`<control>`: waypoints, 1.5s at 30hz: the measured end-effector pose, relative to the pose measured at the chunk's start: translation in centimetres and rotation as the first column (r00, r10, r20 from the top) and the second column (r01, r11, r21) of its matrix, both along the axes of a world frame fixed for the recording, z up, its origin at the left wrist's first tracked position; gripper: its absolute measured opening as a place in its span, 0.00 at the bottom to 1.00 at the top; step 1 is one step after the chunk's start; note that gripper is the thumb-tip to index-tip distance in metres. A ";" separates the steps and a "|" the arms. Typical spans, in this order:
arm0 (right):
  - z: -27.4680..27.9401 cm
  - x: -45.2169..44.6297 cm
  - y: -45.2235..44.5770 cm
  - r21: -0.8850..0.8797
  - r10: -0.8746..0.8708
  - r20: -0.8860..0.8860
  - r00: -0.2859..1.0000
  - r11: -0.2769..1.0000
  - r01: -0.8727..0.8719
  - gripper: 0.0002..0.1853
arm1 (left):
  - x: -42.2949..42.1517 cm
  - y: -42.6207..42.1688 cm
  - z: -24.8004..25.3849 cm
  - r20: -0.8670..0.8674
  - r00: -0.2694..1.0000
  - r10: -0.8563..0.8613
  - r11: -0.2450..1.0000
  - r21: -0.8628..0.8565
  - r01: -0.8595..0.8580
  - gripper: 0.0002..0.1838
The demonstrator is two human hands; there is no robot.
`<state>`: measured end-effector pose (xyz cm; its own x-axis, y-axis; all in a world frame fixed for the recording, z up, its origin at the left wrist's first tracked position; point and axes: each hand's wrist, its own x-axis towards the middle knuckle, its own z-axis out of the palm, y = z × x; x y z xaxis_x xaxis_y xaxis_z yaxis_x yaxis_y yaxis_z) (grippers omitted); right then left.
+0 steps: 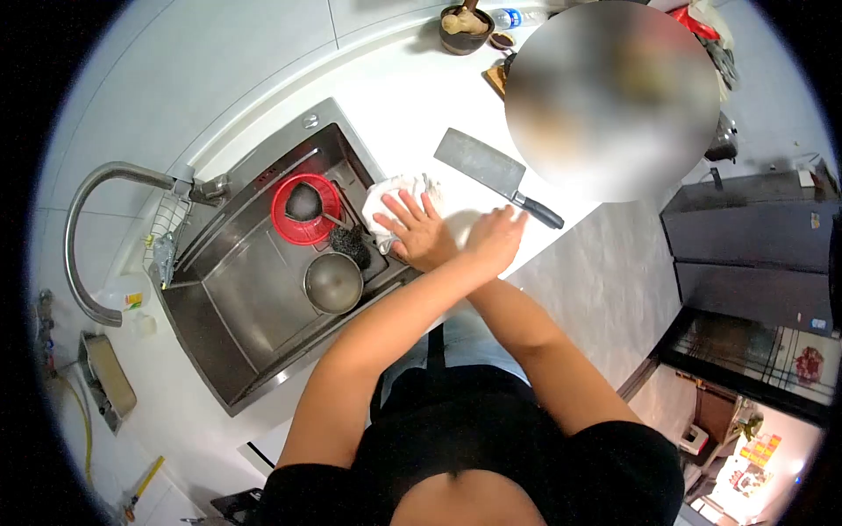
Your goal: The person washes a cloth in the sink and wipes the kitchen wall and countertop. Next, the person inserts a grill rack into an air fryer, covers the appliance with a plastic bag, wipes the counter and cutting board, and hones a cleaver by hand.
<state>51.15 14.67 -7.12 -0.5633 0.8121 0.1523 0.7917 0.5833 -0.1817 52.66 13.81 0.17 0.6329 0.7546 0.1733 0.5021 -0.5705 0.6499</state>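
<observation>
My forearms cross above the counter's front edge. My right hand (417,235) lies with fingers spread over a crumpled white cloth (382,195) at the sink's right rim. My left hand (496,240) is to the right of it, fingers curled together, with no object visible in them. Close beyond that hand is the black handle of a cleaver (481,161), whose wide grey blade lies flat on the white counter (395,96).
The steel sink (237,298) holds a red basket (294,230) with a strainer, a dark scrubber (351,246) and a round metal bowl (333,283). A curved faucet (74,219) stands at left. A mortar (463,40) and a bottle (517,17) are at the back.
</observation>
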 end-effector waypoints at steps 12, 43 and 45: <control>-0.2 1.7 0.9 -0.106 0.098 -0.195 0.976 0.987 -0.121 0.37 | 12.4 5.0 -3.9 -0.363 0.932 0.019 0.888 0.434 0.150 0.04; 4.3 5.7 3.5 -0.312 0.237 0.107 0.965 0.930 -0.194 0.37 | -41.0 -4.3 -13.5 -0.720 0.406 0.563 0.691 0.140 -0.709 0.11; 4.0 4.5 4.5 -0.324 0.219 0.202 0.955 0.935 -0.146 0.39 | -41.7 -4.2 -15.3 -0.739 0.399 0.543 0.702 0.139 -0.699 0.10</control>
<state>55.66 19.20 -3.10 -0.6962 0.6781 -0.2355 0.7175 0.6682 -0.1969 10.96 9.61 -15.12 -0.1719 0.9532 -0.2485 0.9849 0.1720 -0.0218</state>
